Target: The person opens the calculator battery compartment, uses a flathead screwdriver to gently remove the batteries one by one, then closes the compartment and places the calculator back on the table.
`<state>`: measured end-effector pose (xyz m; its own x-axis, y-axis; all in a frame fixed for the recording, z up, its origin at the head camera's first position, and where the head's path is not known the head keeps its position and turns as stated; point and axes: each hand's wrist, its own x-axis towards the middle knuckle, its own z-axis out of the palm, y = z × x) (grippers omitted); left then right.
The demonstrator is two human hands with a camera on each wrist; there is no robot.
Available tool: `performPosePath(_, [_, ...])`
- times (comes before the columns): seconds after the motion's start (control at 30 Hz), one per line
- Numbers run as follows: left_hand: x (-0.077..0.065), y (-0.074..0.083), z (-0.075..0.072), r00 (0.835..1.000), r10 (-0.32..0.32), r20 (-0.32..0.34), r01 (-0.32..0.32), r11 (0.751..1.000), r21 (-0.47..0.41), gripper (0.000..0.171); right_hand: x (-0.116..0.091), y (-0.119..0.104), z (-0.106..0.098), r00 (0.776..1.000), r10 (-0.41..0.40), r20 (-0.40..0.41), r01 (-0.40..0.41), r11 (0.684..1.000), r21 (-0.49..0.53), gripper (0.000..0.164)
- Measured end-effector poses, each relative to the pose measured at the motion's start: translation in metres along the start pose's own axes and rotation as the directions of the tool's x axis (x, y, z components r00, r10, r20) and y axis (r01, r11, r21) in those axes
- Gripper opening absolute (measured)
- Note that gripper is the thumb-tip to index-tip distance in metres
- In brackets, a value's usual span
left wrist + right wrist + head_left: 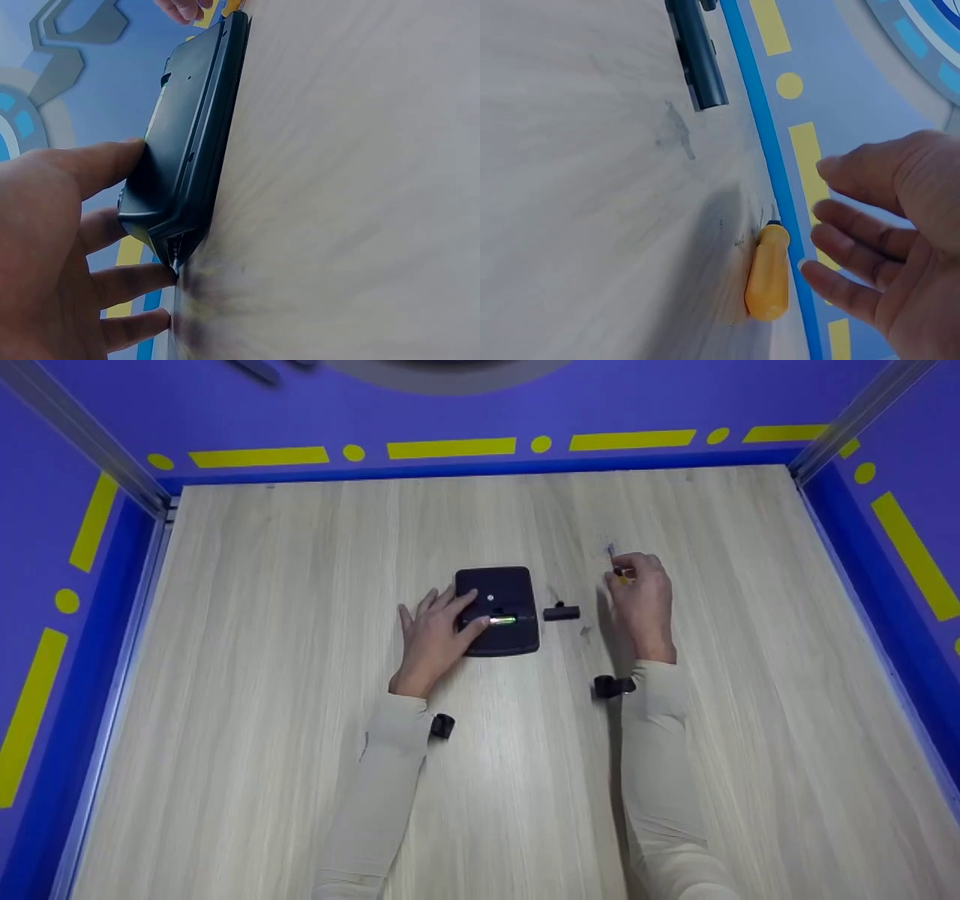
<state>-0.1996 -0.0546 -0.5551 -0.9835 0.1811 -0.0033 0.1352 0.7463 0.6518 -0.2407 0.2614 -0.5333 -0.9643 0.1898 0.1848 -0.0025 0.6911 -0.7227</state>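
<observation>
The left hand [45,240] rests spread on a black box [169,142]. The right hand [911,247], loosely parted, empty, hovers near a screwdriver [768,277].

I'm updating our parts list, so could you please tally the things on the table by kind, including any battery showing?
Black device: 1
Battery showing in the device: 1
Small black bar-shaped piece: 1
Yellow-handled screwdriver: 1
Total: 4
</observation>
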Motion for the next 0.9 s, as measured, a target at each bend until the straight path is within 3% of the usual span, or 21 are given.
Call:
performPosePath(0.2, [0.001, -0.001, -0.001, 1.0, 0.006, 0.005, -0.006, 1.0, -0.013, 0.061, 0.001, 0.003, -0.005, 0.993, 0.113, 0.038, -0.112, 0.993, -0.032, 0.03])
performPosePath(0.47, [0.001, -0.001, -0.001, 1.0, 0.007, 0.006, -0.007, 1.0, -0.019, 0.061, 0.0, 0.005, -0.011, 0.952, 0.269, 0.142, -0.254, 0.96, -0.12, 0.041])
performPosePath(0.9, [0.001, -0.002, 0.0, 1.0, 0.001, 0.009, -0.001, 1.0, -0.019, 0.062, -0.005, 0.004, -0.015, 0.932, 0.33, 0.151, -0.297, 0.932, -0.206, 0.031])
